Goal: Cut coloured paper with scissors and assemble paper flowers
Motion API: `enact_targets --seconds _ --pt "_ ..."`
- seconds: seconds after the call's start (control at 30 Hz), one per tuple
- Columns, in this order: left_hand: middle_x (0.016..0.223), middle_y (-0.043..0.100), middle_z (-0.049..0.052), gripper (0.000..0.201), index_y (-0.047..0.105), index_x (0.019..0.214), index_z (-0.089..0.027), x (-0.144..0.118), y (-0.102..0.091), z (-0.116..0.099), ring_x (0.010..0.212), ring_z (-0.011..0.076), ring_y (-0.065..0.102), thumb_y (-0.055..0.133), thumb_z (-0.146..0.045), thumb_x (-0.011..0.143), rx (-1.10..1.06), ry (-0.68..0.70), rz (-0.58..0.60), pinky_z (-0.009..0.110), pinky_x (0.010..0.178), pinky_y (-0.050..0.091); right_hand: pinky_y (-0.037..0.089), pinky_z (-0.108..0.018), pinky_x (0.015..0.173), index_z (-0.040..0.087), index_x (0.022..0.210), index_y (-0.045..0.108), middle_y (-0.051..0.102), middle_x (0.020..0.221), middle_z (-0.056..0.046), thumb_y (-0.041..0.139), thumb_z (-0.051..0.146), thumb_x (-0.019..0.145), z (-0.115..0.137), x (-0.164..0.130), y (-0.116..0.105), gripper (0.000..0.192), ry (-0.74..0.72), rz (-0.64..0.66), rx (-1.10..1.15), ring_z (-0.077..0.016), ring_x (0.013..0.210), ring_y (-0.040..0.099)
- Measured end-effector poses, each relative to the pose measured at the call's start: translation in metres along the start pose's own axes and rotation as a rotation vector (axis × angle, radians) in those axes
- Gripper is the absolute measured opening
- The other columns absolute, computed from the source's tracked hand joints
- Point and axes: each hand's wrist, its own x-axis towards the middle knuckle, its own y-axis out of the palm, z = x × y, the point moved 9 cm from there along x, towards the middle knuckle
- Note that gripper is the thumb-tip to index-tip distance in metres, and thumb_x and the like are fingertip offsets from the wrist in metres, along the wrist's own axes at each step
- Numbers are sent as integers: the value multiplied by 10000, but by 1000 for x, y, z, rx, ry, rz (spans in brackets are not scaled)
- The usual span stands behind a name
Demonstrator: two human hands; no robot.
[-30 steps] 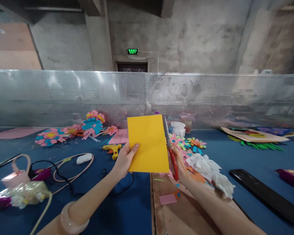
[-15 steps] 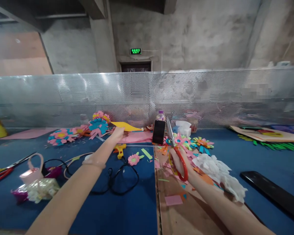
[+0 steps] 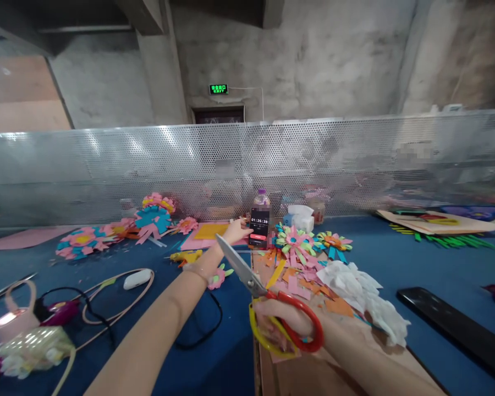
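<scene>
My right hand [image 3: 286, 319] has its fingers through the handles of a pair of scissors [image 3: 235, 263], one handle red, the other yellow. The blades point up and left, pressed together over the table. My left hand [image 3: 236, 230] reaches forward with fingers stretched out, at the left edge of a phone [image 3: 258, 226]. I cannot tell whether a fingertip touches it. The phone stands upright with its screen lit, showing a timer. Beside that hand, a yellow sheet [image 3: 209, 231] lies on pink sheets [image 3: 185, 242]. Under my left forearm are a yellow glue gun [image 3: 183, 256] and a pink paper flower [image 3: 218, 278].
Paper flowers [image 3: 297, 242] and coloured scraps [image 3: 301, 285] cover a brown board [image 3: 272, 379]. Crumpled tissue [image 3: 355, 283] and a black slab-like object [image 3: 445, 324] lie right. More flowers [image 3: 82, 242] and cables [image 3: 94, 319] lie left. A perforated metal screen [image 3: 181, 170] stands behind.
My left hand has let go of the yellow sheet and moved right to the phone, whose dark screen is now lit. The scissors have come nearer and tilted left, their blades now closed.
</scene>
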Motion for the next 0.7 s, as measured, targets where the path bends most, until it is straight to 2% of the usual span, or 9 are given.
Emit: enact_targets --seconds 0.1,0.2,0.27,0.37,0.47,0.57,0.7 --pt "777 667 92 192 622 834 -116 -2 3 -13 810 205 592 574 -263 721 85 21 -34 283 726 420 339 -175 362 149 555 505 476 429 23 437 502 796 -1 -5 16 433 58 154 37 -70 360 440" --pt "820 655 128 222 609 828 -109 -18 2 -18 828 215 582 480 -284 786 174 18 -59 287 712 395 361 -161 357 142 556 504 468 462 28 485 490 778 9 -16 31 413 125 300 -31 -59 357 438" --pt "744 653 101 219 610 727 -132 -38 13 -21 740 202 585 509 -324 757 222 24 16 266 647 378 369 -155 348 147 558 503 468 467 30 507 508 760 18 -21 34 413 138 303 -177 -59 356 445" --pt "489 576 21 265 565 512 -158 -73 42 -31 499 143 524 638 -391 615 252 38 232 231 508 320 365 -144 339 162 551 491 471 462 37 519 525 739 30 -28 44 410 153 342 -347 -49 339 427" --pt "407 493 0 389 508 430 -167 -102 67 -47 449 119 468 586 -488 636 328 92 401 226 476 282 347 -127 332 175 522 454 447 442 55 535 467 735 36 -33 54 371 157 373 -396 -30 314 384" --pt "355 373 -8 452 396 350 -176 -113 77 -58 439 128 423 623 -483 591 383 136 426 248 470 253 362 -139 331 174 511 462 460 449 49 520 487 736 33 -34 54 389 181 367 -374 -34 310 390" --pt "327 262 -38 399 367 330 -182 -114 82 -54 423 125 382 680 -331 528 254 82 407 260 478 254 380 -158 343 153 537 498 483 480 33 540 487 734 29 -30 47 390 122 356 -245 -43 334 415"
